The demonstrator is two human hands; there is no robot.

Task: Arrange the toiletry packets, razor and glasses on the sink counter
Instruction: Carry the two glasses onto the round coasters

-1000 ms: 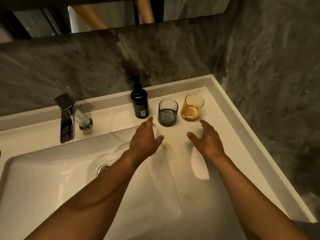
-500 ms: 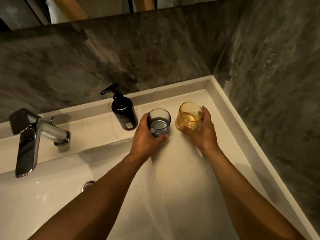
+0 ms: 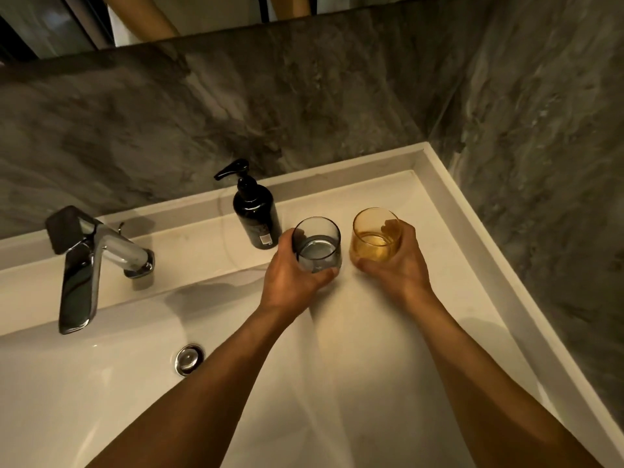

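Observation:
Two tumblers stand side by side on the white sink counter (image 3: 435, 251), near its back right corner. My left hand (image 3: 290, 275) is wrapped around the grey glass (image 3: 317, 243) from its left and front. The amber glass (image 3: 373, 236) sits just to the right, with my right hand (image 3: 398, 265) closed around its right side and front. Both glasses are upright and a small gap separates them. No toiletry packets or razor are in sight.
A black pump bottle (image 3: 255, 214) stands just left of the grey glass. A chrome faucet (image 3: 87, 261) reaches over the basin (image 3: 67, 383), whose drain (image 3: 189, 359) shows below. Dark marble walls (image 3: 540, 163) close the back and right; the counter has a raised rim (image 3: 472, 238).
A second ago both hands hovered open in front of the glasses. They reached forward and closed on them, left on the grey glass, right on the amber one. The grip has held since.

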